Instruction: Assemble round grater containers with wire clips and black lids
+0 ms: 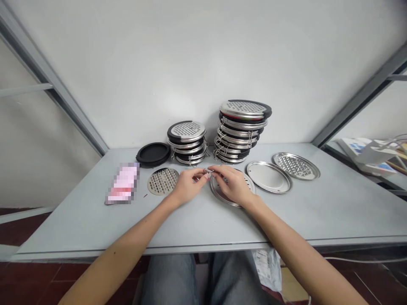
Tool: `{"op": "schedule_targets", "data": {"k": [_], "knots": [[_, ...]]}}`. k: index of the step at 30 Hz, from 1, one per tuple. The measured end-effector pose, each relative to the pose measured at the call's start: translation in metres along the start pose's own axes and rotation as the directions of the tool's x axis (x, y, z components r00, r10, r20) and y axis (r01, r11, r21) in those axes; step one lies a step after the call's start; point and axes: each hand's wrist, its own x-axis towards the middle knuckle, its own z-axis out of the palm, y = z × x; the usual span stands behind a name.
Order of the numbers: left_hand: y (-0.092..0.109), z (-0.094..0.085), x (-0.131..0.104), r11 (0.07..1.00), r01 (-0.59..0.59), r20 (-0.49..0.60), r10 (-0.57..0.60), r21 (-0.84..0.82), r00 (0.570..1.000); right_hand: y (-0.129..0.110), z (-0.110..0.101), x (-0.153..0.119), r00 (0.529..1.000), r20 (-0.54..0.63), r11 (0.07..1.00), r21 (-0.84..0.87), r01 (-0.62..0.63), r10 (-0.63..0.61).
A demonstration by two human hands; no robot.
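My left hand (190,185) and my right hand (233,183) meet at the middle of the table, fingertips pinched together. Between them is a small metal clip (208,171), mostly hidden by the fingers. Under my right hand lies a round metal plate with slots (251,184), partly covered by the palm. To the left of my left hand, a round grater disc (163,181) rests flat on the table. Just right of my right hand is a plain round metal tray (269,176), and beyond it a grater plate with raised teeth (296,165).
Two stacks of round graters with black rims and wire clips, a shorter one (187,142) and a taller one (243,131), stand near the wall. Black round lids (153,153) lie left of them. A blurred pink object (122,184) is at the left of the grey table (197,231).
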Motion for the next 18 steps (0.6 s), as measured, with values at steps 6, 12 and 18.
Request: {"op": "schedule_targets", "data": {"k": [6,12,18], "knots": [[0.006,-0.003,-0.002,0.999,0.041,0.080,-0.042,0.016,0.996,-0.004,-0.001,0.002,0.982,-0.055,0.975,0.142,-0.173,0.183],[0.008,-0.008,-0.001,0.998,0.063,-0.028,-0.063,-0.008,0.998,-0.005,0.001,0.002,0.928,-0.001,0.872,0.343,-0.350,0.372],[0.008,-0.013,0.000,0.991,-0.045,-0.056,0.052,0.123,0.997,-0.008,0.002,0.004,0.918,0.049,0.823,0.427,-0.374,0.393]]}}
